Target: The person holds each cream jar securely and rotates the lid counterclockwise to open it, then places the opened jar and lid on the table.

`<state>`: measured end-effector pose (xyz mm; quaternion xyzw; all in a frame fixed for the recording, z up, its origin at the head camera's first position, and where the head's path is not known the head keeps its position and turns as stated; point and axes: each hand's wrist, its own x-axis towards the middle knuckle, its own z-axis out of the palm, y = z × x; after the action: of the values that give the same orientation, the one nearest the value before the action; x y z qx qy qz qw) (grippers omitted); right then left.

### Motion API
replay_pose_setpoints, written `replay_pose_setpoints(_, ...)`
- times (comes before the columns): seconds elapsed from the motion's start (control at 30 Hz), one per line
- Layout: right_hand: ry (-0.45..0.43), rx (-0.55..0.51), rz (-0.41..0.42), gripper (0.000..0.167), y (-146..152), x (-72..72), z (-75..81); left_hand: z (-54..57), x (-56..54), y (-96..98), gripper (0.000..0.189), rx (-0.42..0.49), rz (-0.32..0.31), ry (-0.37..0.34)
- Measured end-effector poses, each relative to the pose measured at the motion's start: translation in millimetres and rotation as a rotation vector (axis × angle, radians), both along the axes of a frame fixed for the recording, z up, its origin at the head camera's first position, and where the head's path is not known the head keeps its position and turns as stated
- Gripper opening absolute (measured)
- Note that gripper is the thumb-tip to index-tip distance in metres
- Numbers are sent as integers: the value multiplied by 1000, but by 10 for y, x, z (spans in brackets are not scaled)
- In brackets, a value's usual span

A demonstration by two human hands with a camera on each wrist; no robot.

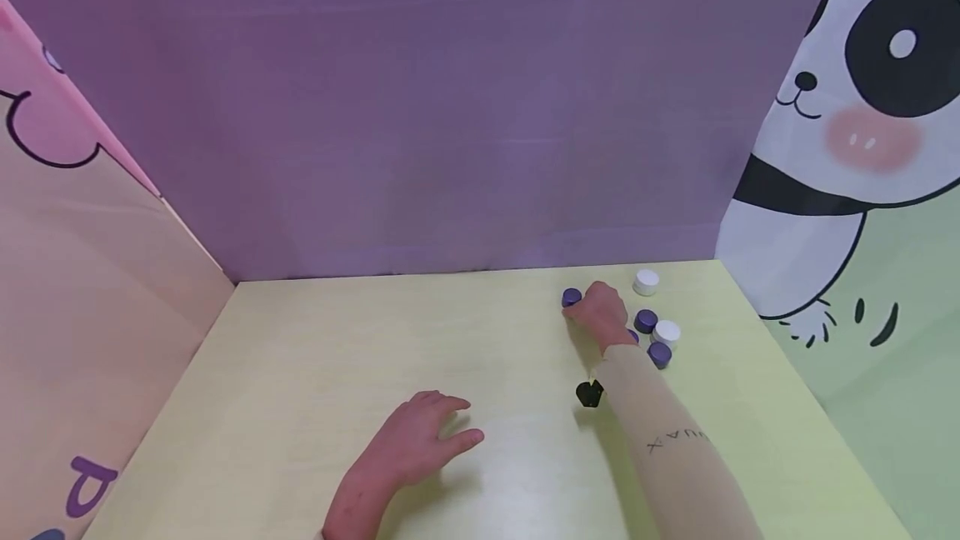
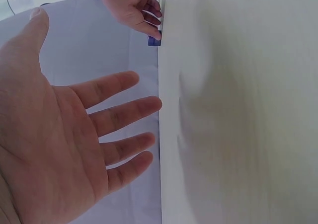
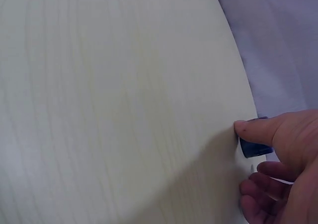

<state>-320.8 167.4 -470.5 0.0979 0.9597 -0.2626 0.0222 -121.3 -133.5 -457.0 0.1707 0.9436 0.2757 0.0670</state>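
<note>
My right hand (image 1: 602, 312) reaches to the far right of the table and pinches a dark blue bottle cap (image 1: 572, 297). In the right wrist view the thumb lies against this cap's (image 3: 254, 148) side, and the other fingers curl below it; the index finger's contact is hidden. My left hand (image 1: 415, 442) hovers over the front middle of the table, its palm (image 2: 54, 154) bare and fingers spread, holding nothing. Close to the right hand stand two more blue caps (image 1: 646, 321) (image 1: 660, 355), two white caps (image 1: 647, 282) (image 1: 666, 333), and another blue cap partly behind the wrist.
The pale wooden table (image 1: 337, 357) meets a purple cloth wall (image 1: 450, 107) at its back edge. A panda-print panel (image 1: 825, 190) stands on the right and a pink panel (image 1: 90, 273) on the left. A small black piece (image 1: 589, 394) shows beside the right sleeve.
</note>
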Motion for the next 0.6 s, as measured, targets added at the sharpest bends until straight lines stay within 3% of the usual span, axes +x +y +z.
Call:
replay_pose_setpoints(0.43,30,-82,12,43,0,-21,-112,-35,64,-28,62,7,24,-25)
replay_pose_setpoints(0.6,45,-79,9,37,-32,-16,-104,-56,96,-61,64,9,21,-14)
